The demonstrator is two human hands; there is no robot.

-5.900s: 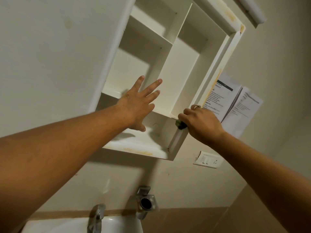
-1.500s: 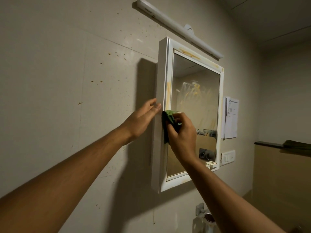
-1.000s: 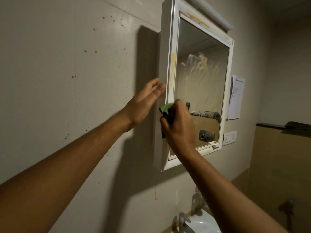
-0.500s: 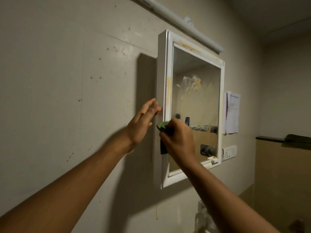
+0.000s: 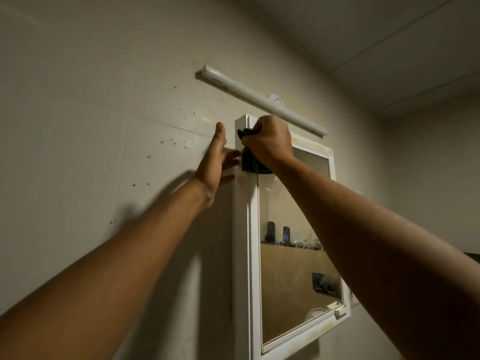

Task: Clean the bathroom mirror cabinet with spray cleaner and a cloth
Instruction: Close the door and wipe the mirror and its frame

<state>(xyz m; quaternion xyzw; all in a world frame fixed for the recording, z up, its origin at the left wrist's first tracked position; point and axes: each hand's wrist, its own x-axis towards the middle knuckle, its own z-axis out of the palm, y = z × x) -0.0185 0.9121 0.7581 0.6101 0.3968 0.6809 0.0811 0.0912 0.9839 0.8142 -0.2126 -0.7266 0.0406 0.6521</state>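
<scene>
The right hand [image 5: 270, 144], gripping the crumpled dark green cloth [image 5: 250, 162], had climbed from mid-height to the top left corner of the white-framed mirror cabinet [image 5: 242, 229]. The straight-fingered left hand [image 5: 217, 162] rested against its side, and the frame's left edge seemed nearly wiped.

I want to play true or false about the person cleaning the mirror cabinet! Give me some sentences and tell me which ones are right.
1. The right hand grips a dark cloth at the top left corner of the cabinet. True.
2. The cabinet door hangs wide open. False: it is closed, with the mirror facing out.
3. The left hand holds a spray bottle. False: it holds nothing, and its fingers are straight beside the cabinet's side.
4. A long white light bar is fixed to the wall above the cabinet. True.
</scene>
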